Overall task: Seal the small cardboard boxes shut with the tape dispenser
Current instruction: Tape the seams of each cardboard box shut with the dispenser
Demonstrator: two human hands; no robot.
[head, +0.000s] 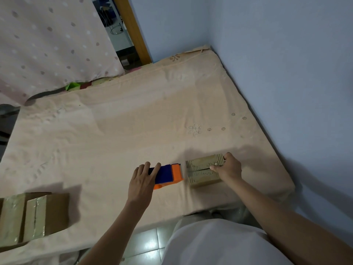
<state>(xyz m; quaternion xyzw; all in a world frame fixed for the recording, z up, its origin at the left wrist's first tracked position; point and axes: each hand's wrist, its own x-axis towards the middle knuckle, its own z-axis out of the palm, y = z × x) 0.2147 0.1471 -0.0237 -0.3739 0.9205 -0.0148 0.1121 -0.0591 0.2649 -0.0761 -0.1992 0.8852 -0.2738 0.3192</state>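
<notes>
A small cardboard box point(202, 172) lies on the bed near its front edge, a seam running across its top. My right hand point(229, 167) grips the box's right end, thumb on the top by the seam and fingers round the far corner. Just left of the box sits a blue and orange tape dispenser point(170, 174). My left hand point(142, 183) rests on the dispenser's left end, its fingers spread over the blue part. Two taped cardboard boxes point(36, 217) stand side by side at the bed's front left.
The bed point(124, 121) is covered by a peach sheet and fills most of the view. A blue wall point(286, 64) runs along its right side. A dotted pink curtain point(47, 44) hangs at the far left. Glossy floor tiles point(149, 243) show below the bed's front edge.
</notes>
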